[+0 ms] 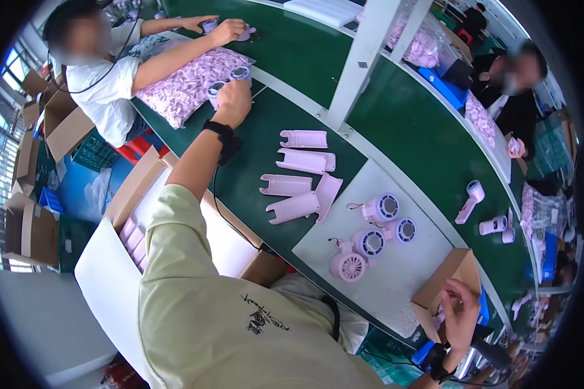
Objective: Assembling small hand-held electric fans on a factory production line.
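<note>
My left hand (pixel 235 104) reaches far across the green bench, its fingers closed on pink fan heads (pixel 240 72) beside a bag of small pink parts (pixel 188 84). My right hand (pixel 459 314) is over the open cardboard box (pixel 468 262) at the right, fingers bent in a pinch; anything between them is too small to make out. Pink handle shells (pixel 302 161) lie in a loose group on the bench between my hands. Several round fan heads (pixel 372 242), some with short wires, rest on the pale mat (pixel 331 243).
A co-worker (pixel 110 78) handles pink parts at the far left; another person (pixel 509 84) sits across at the right. A white metal post (pixel 363 65) rises from the bench. Pink fans (pixel 470 201) lie on the green belt. An open carton (pixel 133 194) stands at my left.
</note>
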`<act>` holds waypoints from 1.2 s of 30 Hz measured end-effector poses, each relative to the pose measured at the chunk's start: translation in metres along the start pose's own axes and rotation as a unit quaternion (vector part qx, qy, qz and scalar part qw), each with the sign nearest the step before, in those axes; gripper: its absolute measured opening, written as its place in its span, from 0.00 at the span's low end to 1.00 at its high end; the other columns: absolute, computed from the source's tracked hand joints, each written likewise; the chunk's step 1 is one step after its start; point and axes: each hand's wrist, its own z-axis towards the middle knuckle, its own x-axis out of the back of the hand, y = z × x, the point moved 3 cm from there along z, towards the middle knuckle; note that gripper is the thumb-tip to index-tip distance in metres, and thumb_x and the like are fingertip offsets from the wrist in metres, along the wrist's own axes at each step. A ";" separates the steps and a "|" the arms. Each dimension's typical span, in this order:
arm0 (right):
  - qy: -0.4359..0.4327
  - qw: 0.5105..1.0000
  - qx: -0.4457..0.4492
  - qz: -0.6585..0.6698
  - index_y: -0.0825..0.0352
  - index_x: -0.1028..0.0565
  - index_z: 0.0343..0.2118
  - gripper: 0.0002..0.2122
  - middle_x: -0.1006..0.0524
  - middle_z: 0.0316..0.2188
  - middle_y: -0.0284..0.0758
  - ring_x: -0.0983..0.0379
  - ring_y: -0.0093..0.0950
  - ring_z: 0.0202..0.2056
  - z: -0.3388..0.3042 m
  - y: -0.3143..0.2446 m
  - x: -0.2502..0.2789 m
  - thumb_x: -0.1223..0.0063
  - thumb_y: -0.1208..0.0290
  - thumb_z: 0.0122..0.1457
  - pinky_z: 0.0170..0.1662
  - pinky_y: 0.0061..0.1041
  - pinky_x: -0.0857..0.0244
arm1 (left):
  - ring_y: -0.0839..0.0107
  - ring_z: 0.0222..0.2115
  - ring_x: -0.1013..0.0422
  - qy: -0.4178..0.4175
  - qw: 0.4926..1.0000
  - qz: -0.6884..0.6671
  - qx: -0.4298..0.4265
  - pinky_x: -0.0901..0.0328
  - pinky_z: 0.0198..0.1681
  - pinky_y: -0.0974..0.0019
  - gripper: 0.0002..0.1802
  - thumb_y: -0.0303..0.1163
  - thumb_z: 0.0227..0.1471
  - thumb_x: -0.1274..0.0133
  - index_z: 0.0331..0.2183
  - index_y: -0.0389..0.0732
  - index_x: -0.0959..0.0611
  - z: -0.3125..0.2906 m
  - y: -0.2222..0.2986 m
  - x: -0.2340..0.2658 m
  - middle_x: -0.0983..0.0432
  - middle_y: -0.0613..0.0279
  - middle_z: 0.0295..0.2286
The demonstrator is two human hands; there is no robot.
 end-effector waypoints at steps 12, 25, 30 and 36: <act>-0.003 1.000 -0.017 -0.015 0.70 0.25 0.42 0.12 0.21 0.31 0.39 0.24 0.26 0.30 -0.017 -0.004 0.013 0.43 0.78 0.54 0.37 0.23 0.31 | 0.50 0.22 0.26 0.052 0.980 -0.121 -0.147 0.31 0.27 0.54 0.21 0.45 0.53 0.46 0.26 0.34 0.21 -0.116 0.041 0.091 0.24 0.50 0.19; -0.066 0.983 0.174 0.008 0.62 0.33 0.53 0.23 0.28 0.49 0.39 0.28 0.35 0.43 0.073 -0.030 -0.075 0.41 0.69 0.53 0.45 0.31 0.32 | 0.55 0.34 0.30 0.025 0.928 -0.272 -0.254 0.35 0.42 0.57 0.17 0.32 0.42 0.37 0.36 0.36 0.20 -0.250 0.078 0.082 0.26 0.54 0.33; -0.079 0.977 0.192 -0.039 0.62 0.34 0.55 0.25 0.30 0.50 0.40 0.28 0.37 0.43 0.088 -0.018 -0.096 0.41 0.68 0.54 0.45 0.31 0.32 | 0.57 0.33 0.30 0.036 0.922 -0.296 -0.247 0.36 0.42 0.57 0.14 0.30 0.41 0.39 0.33 0.34 0.19 -0.245 0.080 0.083 0.25 0.56 0.29; -0.059 0.992 0.073 -0.090 0.63 0.33 0.53 0.23 0.25 0.44 0.42 0.25 0.37 0.37 0.054 -0.019 -0.069 0.41 0.68 0.54 0.44 0.31 0.31 | 0.64 0.31 0.29 0.027 0.899 -0.409 -0.153 0.34 0.39 0.67 0.10 0.26 0.44 0.40 0.32 0.34 0.19 -0.249 0.070 0.087 0.24 0.56 0.29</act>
